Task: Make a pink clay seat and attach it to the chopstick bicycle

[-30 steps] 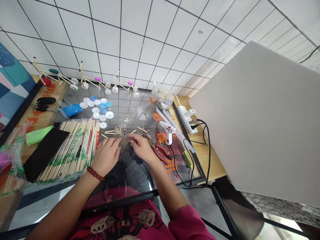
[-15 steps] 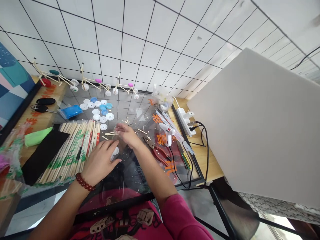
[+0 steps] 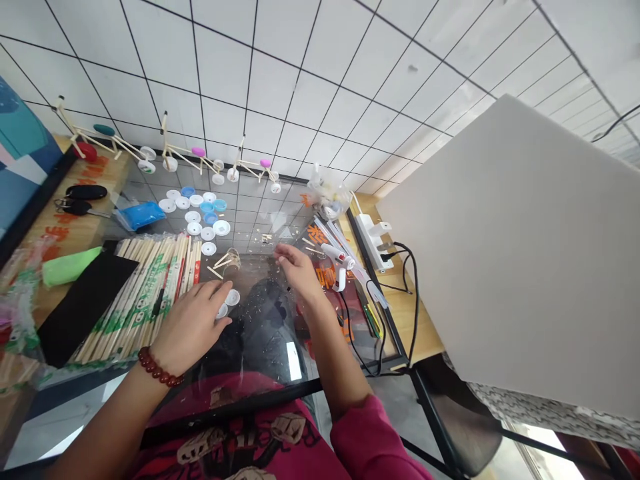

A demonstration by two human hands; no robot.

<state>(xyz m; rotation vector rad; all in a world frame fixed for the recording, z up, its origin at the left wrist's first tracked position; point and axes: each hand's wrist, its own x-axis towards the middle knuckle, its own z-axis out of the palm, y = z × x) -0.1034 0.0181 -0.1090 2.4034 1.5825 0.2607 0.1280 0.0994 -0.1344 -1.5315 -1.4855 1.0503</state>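
Observation:
My left hand (image 3: 193, 327), with a red bead bracelet, lies palm down over the right end of the wrapped chopsticks (image 3: 145, 293), fingers spread, beside two white caps (image 3: 233, 297). My right hand (image 3: 299, 272) is over the dark glass table (image 3: 260, 293), its fingers bent together; whether anything small is between them is hidden. Short sticks stand by a clear ring-shaped piece (image 3: 231, 262) between the hands. White and blue bottle caps (image 3: 207, 207) lie beyond my left hand. A white glue gun (image 3: 340, 265) rests right of my right hand, near clear glue sticks (image 3: 340, 243).
Several stick models (image 3: 190, 152) with cap wheels line the tiled wall. A blue packet (image 3: 141, 215), keys (image 3: 77, 207) and black cloth (image 3: 85, 303) are left. A power strip (image 3: 373, 241), cables and a large white panel (image 3: 510, 253) are right.
My right hand has moved right, away from my left hand and the ring-shaped piece, and now hides the red-handled pliers. My left hand has shifted slightly left. The view has turned a little.

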